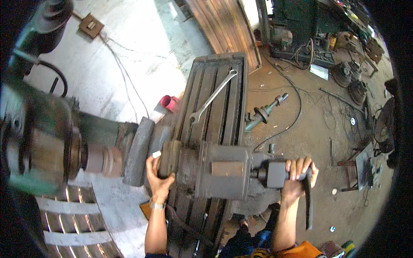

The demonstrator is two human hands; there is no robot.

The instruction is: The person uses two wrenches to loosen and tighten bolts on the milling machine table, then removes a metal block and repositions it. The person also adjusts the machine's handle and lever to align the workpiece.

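A dark machine vise (pixel 226 172) lies across a long slotted machine table (pixel 214 77). At the vise's left end, my left hand (pixel 160 182) grips a brownish metal block (pixel 171 157), its thumb and fingers on either side. Whether the block is a jaw or a separate piece, I cannot tell. A small bright white piece (pixel 156 154) shows at the fingertips; how it is held is unclear. On the right, my right hand (pixel 300 174) is closed around the vise's crank handle (pixel 308 200), next to the square block on the screw. A long combination wrench (pixel 214 95) lies diagonally on the table's far part.
Left of the vise stands a green machine head with a round spindle (pixel 101 160), close to a dark block (pixel 139 150). A red cup (pixel 169 103) sits beyond it. Smaller wrenches (pixel 201 230) lie on the near table. A green rod-like fitting (pixel 263 114) and cables are at the right.
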